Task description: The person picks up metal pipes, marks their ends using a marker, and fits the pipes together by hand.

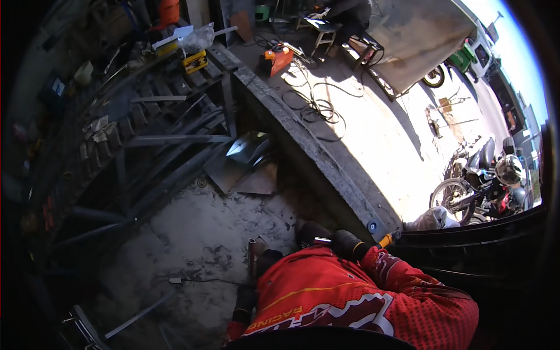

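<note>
Two gloved grips (348,244), one yellow tool (386,240), one orange machine (278,61), one white vehicle (480,57) show.

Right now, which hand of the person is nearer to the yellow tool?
Right. The right hand is close beside the yellow tool; the left hand is farther off, lower left in the picture.

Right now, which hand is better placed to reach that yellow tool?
Probably the right hand: it looks much nearer the yellow tool, while the left hand is on the other side of the red shirt.
</note>
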Motion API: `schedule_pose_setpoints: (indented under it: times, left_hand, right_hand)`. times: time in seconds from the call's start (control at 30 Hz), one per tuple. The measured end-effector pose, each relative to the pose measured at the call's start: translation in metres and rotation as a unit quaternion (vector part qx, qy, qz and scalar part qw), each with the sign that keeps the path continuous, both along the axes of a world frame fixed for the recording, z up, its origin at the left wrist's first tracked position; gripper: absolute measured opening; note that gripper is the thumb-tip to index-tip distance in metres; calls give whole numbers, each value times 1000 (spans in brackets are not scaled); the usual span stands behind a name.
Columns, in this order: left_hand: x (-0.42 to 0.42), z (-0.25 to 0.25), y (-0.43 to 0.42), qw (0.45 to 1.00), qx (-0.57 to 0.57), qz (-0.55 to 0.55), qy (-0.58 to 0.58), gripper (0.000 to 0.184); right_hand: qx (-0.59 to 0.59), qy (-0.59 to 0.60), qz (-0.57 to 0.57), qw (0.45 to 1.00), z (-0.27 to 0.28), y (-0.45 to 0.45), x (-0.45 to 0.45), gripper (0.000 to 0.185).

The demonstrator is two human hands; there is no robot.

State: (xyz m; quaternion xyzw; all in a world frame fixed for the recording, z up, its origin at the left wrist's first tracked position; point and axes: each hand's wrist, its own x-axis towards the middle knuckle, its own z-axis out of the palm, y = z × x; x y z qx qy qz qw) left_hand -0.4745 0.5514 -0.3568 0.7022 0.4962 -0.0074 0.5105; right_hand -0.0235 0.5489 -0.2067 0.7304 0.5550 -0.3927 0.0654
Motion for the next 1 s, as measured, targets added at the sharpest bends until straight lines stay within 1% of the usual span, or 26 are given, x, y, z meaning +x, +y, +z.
schedule_pose_setpoints:
  times: [0.1,0.17,0.2,0.27,0.3,0.33,0.37,0.4,0.47,0.5,0.53,0.57,0.6,0.63,0.67,0.7,0.73,0.77,0.8,0.83,0.87,0.93,0.97,1.0]
  left_hand:
    - [11,6,11,1000,-21,-2,-2,30]
    - [20,14,22,999,-34,-3,-2,30]
    - [26,18,25,999,-41,-2,-1,29]
    - [44,26,35,999,-44,6,-2,29]
    - [55,28,39,999,-42,8,-2,29]
    - [69,31,42,999,-36,7,6,28]
    - [76,14,28,987,94,-93,93,26]
    - [92,19,25,989,75,-78,101,26]
    - [135,34,40,995,12,9,103,31]
    - [159,47,33,993,-5,35,111,31]
    - [182,65,29,995,22,31,93,24]
    - [203,77,23,996,46,19,75,19]
    - [224,86,10,997,62,45,30,21]
    - [242,97,-3,997,35,55,33,21]
    - [263,107,-15,996,-30,45,70,22]
    - [284,114,-24,990,-89,37,104,24]
    - [303,115,-38,988,-105,54,103,24]
    - [322,111,-60,981,-137,103,91,27]
    - [338,105,-76,972,-164,151,79,30]
    - [355,103,-85,959,-188,200,67,32]
    - [367,102,-94,949,-205,235,58,32]
    - [386,95,-105,935,-220,272,53,31]
    - [395,93,-107,932,-222,281,52,30]
    - [402,84,-108,928,-223,294,49,29]
  right_hand:
    - [-9,-6,32,999,13,26,6,24]
    - [48,19,35,998,12,40,17,25]
    - [41,22,44,998,6,45,25,25]
    - [180,69,138,972,-11,60,43,26]
    - [170,76,145,972,-16,68,52,26]
    - [133,81,147,977,-14,83,59,27]
    - [91,87,150,981,-7,105,61,27]
    - [72,104,157,979,-10,125,71,27]
    - [67,174,124,975,-44,154,93,28]
    - [70,231,75,968,-72,162,107,29]
    - [62,286,20,956,-111,165,125,29]
    - [44,308,10,950,-131,172,140,30]
    - [19,312,30,949,-144,175,155,32]
    - [-7,263,161,951,-126,173,179,28]
    - [-17,222,290,931,-102,174,201,24]
    - [-4,260,318,912,-98,181,218,22]
    - [-5,282,337,898,-85,195,225,21]
    - [-6,303,355,884,-71,209,232,20]
    - [-110,258,383,880,-46,237,230,35]
    - [-209,206,406,865,-36,255,229,51]
    - [-216,203,416,860,-49,258,239,51]
    - [-227,234,444,834,-90,267,265,40]
    - [-230,227,451,832,-104,273,269,40]
    - [-129,180,481,848,-122,280,272,34]
